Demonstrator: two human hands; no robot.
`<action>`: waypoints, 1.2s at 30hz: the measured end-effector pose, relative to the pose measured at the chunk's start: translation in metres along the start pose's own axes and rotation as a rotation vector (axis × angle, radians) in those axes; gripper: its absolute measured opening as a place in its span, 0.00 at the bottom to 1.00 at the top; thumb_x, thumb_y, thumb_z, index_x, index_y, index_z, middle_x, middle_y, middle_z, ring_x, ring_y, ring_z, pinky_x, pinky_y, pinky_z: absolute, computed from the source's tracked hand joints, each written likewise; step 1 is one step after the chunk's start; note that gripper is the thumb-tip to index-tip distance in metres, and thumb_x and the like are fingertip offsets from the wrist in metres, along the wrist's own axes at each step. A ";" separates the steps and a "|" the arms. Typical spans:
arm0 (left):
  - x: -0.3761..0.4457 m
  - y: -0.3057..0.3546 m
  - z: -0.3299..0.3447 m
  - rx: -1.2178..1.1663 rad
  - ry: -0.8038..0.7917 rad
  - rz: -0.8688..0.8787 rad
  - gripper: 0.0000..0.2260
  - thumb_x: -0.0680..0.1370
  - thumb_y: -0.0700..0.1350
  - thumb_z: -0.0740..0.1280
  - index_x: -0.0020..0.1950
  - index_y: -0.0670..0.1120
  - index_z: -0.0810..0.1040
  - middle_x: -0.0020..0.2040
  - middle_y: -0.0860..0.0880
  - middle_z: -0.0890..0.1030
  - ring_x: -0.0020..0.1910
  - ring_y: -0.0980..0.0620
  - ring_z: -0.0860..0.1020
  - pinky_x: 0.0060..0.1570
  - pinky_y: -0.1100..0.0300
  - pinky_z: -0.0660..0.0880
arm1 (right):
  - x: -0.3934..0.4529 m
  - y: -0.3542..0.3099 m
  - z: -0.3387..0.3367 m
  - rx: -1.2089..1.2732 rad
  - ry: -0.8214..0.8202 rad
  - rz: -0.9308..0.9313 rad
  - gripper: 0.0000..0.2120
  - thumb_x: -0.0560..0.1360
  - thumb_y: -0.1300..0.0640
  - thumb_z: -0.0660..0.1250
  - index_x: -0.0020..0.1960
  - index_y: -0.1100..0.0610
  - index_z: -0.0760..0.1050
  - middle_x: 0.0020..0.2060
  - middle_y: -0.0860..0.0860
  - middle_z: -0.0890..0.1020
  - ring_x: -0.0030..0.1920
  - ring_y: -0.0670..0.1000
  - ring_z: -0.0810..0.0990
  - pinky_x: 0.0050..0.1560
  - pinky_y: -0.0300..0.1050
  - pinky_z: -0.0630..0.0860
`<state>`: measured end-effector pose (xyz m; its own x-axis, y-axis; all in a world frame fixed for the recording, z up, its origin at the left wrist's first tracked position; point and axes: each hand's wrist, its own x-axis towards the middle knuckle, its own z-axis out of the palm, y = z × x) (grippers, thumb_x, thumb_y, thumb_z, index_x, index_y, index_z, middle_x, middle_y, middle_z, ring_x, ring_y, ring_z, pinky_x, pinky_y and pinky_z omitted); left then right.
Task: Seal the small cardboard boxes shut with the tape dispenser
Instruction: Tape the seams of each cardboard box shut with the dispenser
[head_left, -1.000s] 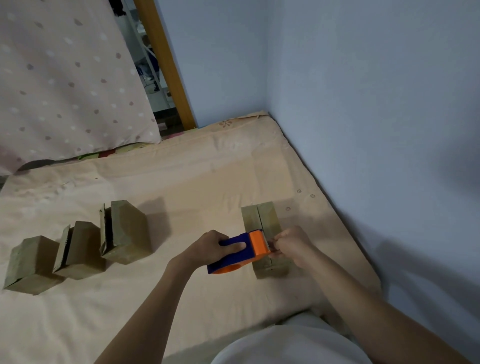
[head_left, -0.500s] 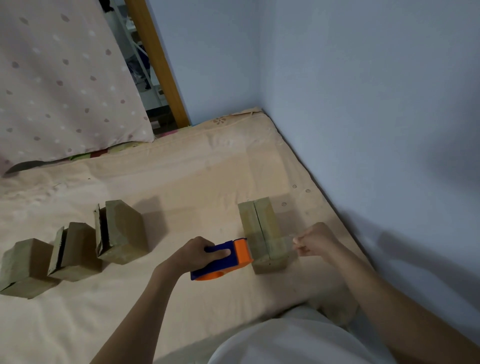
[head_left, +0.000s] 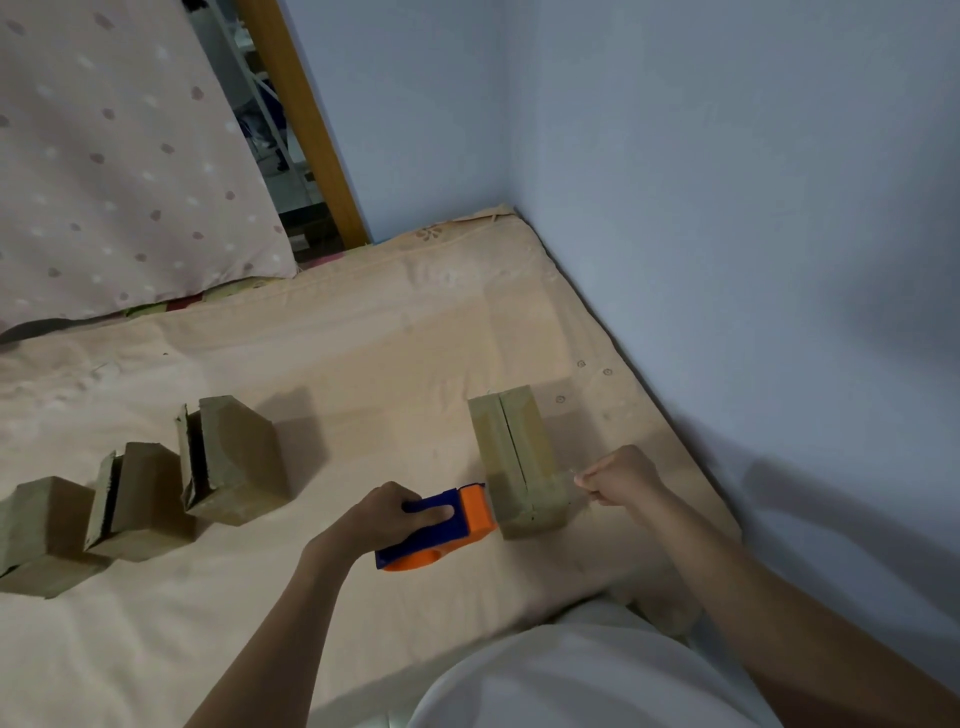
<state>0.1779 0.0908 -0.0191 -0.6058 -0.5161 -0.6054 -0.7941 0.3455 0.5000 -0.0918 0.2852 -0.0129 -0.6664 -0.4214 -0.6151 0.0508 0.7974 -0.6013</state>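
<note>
A small cardboard box (head_left: 511, 452) stands on the beige mattress (head_left: 363, 332), its two top flaps meeting at a dark seam. My left hand (head_left: 384, 517) grips the blue and orange tape dispenser (head_left: 441, 527), whose orange end touches the box's near-left side. My right hand (head_left: 621, 475) is just right of the box, fingers curled, pinching the end of a clear tape strip that stretches across the box's near end. Three more cardboard boxes (head_left: 234, 462) (head_left: 137, 499) (head_left: 36, 530) sit in a row at the left, two of them with gaping flaps.
A pale blue wall (head_left: 727, 260) borders the mattress on the right and at the back. A spotted pillow or quilt (head_left: 119, 166) lies at the back left beside a wooden post (head_left: 306, 130). My white-clad knee (head_left: 571, 675) fills the bottom.
My right hand has drawn the tape end from the dispenser rightward past the box. The dispenser has slid down to the box's left side. The camera has tilted slightly.
</note>
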 end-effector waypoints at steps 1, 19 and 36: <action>0.000 0.001 0.002 -0.001 -0.003 -0.004 0.22 0.75 0.69 0.65 0.50 0.50 0.82 0.43 0.54 0.85 0.43 0.53 0.83 0.40 0.63 0.77 | 0.000 0.000 0.001 -0.018 0.005 0.002 0.06 0.70 0.58 0.78 0.42 0.62 0.85 0.35 0.55 0.86 0.40 0.55 0.86 0.51 0.53 0.84; 0.015 -0.002 0.013 0.093 -0.022 -0.052 0.23 0.74 0.70 0.65 0.49 0.51 0.82 0.44 0.54 0.84 0.42 0.54 0.83 0.44 0.61 0.78 | 0.002 0.004 0.006 -0.179 -0.013 -0.027 0.10 0.71 0.55 0.76 0.46 0.62 0.85 0.39 0.56 0.86 0.41 0.53 0.84 0.47 0.46 0.83; 0.023 0.006 0.021 0.138 -0.079 -0.085 0.21 0.76 0.69 0.63 0.49 0.51 0.80 0.42 0.54 0.83 0.41 0.54 0.81 0.40 0.64 0.74 | 0.001 0.009 0.027 -0.309 0.044 -0.058 0.18 0.76 0.53 0.71 0.60 0.63 0.75 0.57 0.59 0.81 0.62 0.60 0.78 0.48 0.44 0.72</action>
<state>0.1587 0.0976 -0.0432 -0.5339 -0.4866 -0.6915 -0.8384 0.4105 0.3585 -0.0720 0.2805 -0.0327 -0.6935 -0.4560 -0.5578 -0.2117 0.8690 -0.4472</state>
